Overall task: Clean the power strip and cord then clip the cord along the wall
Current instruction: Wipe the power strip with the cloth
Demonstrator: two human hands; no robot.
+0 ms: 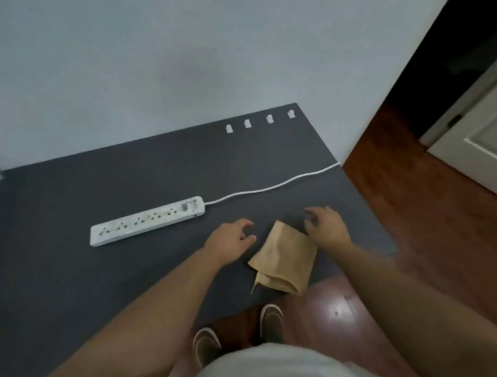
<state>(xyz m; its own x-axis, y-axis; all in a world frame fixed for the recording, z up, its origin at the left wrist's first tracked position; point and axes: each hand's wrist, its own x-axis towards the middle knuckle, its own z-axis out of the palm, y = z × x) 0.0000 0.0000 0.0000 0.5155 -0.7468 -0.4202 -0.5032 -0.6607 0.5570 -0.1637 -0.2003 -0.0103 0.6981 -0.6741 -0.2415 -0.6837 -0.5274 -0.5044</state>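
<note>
the long white plastic power strip (147, 220) lies left of centre on the dark grey mat (61, 265), its thin white cord (270, 189) trailing right (limp, light), while the left hand (232, 239) and right hand (326, 226) hover loosely curled and empty beside the folded tan cloth (283, 260), soft and best pinched at its near fold.

No readable text from where I'm watching.

The only marking I can find is a small dark logo with a few tiny characters on the white power strip (147, 221), printed at its cord end beside the switch, toward 2 o'clock along the strip's body; it is too small and blurred for me to make out a single letter, brand or number. I see small marks by the sockets along the strip too, but I cannot tell whether they are print or just the holes. Nothing else in my view carries a label or sign.
</note>
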